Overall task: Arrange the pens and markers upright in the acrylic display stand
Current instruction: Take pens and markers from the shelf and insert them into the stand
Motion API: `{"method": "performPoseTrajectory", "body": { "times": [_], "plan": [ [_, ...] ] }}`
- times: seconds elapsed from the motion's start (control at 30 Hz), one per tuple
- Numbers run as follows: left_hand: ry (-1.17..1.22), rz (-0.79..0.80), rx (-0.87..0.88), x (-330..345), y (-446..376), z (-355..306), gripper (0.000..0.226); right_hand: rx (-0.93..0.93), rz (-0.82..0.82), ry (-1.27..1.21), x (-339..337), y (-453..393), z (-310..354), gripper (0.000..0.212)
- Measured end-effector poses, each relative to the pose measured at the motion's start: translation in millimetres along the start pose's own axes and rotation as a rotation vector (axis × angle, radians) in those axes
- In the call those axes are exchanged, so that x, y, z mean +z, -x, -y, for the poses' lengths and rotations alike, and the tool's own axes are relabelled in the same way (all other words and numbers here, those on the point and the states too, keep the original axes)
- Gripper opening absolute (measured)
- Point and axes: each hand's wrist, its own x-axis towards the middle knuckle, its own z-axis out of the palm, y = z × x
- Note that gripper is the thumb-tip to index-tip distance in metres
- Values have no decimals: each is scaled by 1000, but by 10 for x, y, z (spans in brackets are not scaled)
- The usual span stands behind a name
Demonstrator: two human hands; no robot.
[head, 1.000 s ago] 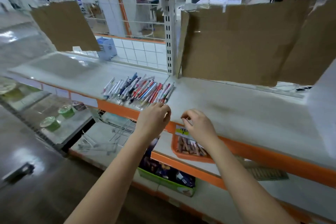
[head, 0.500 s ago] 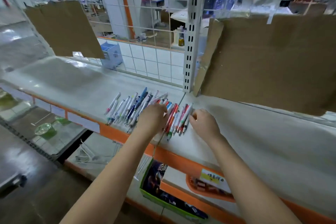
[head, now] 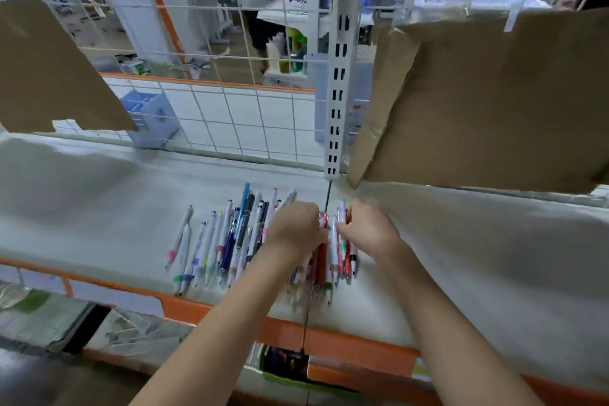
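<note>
A row of pens and markers (head: pixel 227 241) lies flat on the white shelf (head: pixel 99 208), tips pointing toward the orange front edge. My left hand (head: pixel 295 229) rests on the right part of the row, fingers curled over several red and white pens (head: pixel 321 260). My right hand (head: pixel 370 227) is just to the right, its fingers pinching a few pens at their upper ends. The pens under both hands are partly hidden. A light blue compartment box (head: pixel 151 119) stands behind the wire grid at the back left. No clear acrylic stand is visible.
A white slotted upright post (head: pixel 339 76) rises behind the pens. Brown cardboard sheets hang at the left (head: pixel 49 69) and right (head: pixel 487 102). A wire grid (head: pixel 230 115) closes the shelf's back. Lower shelves with an orange edge (head: pixel 329 343) lie below.
Both hands moved up from the shelf's front edge onto the right end of the pen row and closed around pens there. The camera came closer to the shelf.
</note>
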Motion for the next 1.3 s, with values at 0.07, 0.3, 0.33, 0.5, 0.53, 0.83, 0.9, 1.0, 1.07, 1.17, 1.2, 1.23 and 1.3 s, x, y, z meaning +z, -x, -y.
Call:
{"method": "performPoseTrajectory", "body": {
  "times": [0.07,0.3,0.33,0.5,0.53,0.83,0.9,1.0,1.07,1.17,1.2,1.23,1.3],
  "plan": [
    [53,32,37,-43,-40,53,41,43,-24,11,20,-9,52,23],
    [497,194,125,-267,-194,145,18,163,-180,-322,-18,247,112,12],
    [555,195,151,-304,-230,88,16,172,-204,-424,-63,319,82,9],
    [710,232,328,-355,-375,-484,6,241,-408,-635,-407,759,-254,15],
    [743,255,369,-341,-369,-634,9,247,-452,-650,-491,883,-338,17],
    [973,383,835,-257,283,-2275,16,348,-890,-589,-1144,2232,-1267,24],
    [987,410,905,-209,480,-2676,18,355,-954,-536,-1272,2559,-1501,27],
    [1026,428,985,-85,787,-3292,14,369,-1024,-440,-1483,3049,-1863,21],
    [1046,416,1018,-2,920,-3585,14,379,-1040,-403,-1579,3257,-2045,17],
    [1052,414,1042,141,1171,-4073,23,402,-1099,-406,-1710,3611,-2403,19],
    [1059,421,1045,194,1236,-4210,22,408,-1113,-402,-1744,3707,-2522,20],
    [1070,431,1044,254,1288,-4336,19,414,-1122,-400,-1771,3789,-2643,20],
    [1065,453,1045,379,1365,-4559,12,427,-1135,-411,-1808,3923,-2865,19]
  ]
}}
